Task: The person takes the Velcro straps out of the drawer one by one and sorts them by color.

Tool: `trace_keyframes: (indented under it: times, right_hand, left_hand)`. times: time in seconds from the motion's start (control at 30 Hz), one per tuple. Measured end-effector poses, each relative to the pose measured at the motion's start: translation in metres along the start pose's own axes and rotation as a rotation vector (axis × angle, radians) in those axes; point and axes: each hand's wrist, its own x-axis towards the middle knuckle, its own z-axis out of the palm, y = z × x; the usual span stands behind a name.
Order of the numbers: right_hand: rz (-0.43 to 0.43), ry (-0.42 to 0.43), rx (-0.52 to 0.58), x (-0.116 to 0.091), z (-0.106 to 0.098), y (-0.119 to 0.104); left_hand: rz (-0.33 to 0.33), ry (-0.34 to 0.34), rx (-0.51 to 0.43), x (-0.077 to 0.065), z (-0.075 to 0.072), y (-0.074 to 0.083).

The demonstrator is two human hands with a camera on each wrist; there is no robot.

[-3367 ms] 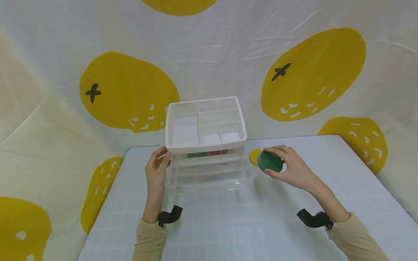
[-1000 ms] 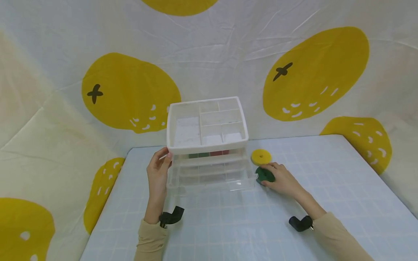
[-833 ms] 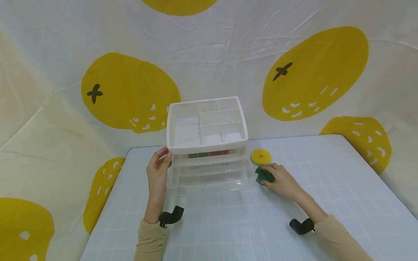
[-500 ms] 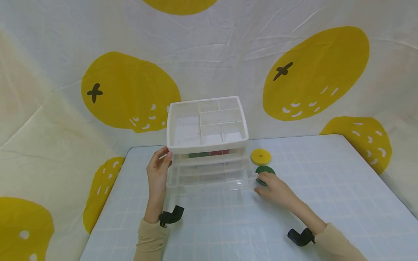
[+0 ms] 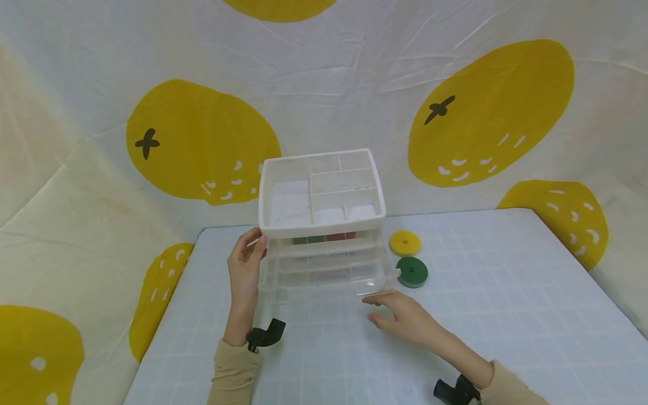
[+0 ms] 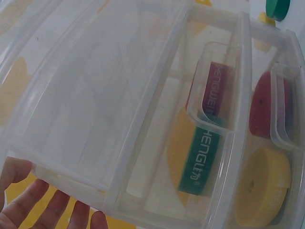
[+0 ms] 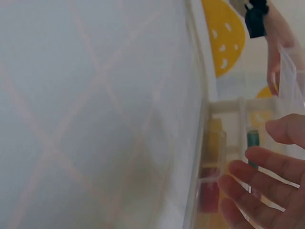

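Drawer unit [image 5: 324,247], boxy translucent plastic, touches the relaxed left grip [image 5: 246,261]; right grip [image 5: 406,319] hangs wide nearby.

A green disc [image 5: 412,272] and a yellow disc [image 5: 405,243] on a pale blue table [image 5: 324,360] with whitish grid lines.
The tray [image 5: 324,230] is white, the drawers [image 5: 326,275] clear, showing a red roll [image 6: 261,105], a yellow roll [image 6: 259,198], and red and green bands [image 6: 199,164] with pale lettering; the off-white backdrop [image 5: 334,101] has mustard-yellow shapes [image 5: 202,135], 2 with dark crosses [image 5: 147,144]; the sleeves [image 5: 232,368] are beige.
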Motion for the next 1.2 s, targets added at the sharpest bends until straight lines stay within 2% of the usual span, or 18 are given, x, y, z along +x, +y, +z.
trace_keyframes:
  times: [0.1,0.3,0.5,0.9,1.2]
  right_hand:
    - [-0.036,-0.032,0.055,-0.002,0.003,-0.009]
    - [-0.096,-0.045,0.216,-0.002,0.007,-0.026]
    - [-0.122,-0.069,0.364,0.004,0.007,-0.043]
    - [-0.036,-0.178,0.641,0.019,0.008,-0.063]
    - [0.067,-0.265,0.980,0.027,0.008,-0.071]
  left_hand:
    - [0.000,-0.007,-0.001,0.000,0.000,0.000]
    - [-0.005,-0.008,-0.005,0.000,0.000,0.000]
    - [-0.005,-0.006,0.006,0.000,0.000,0.000]
    - [-0.021,-0.003,-0.025,-0.001,0.000,0.000]
    - [-0.016,-0.003,-0.017,0.000,0.000,0.000]
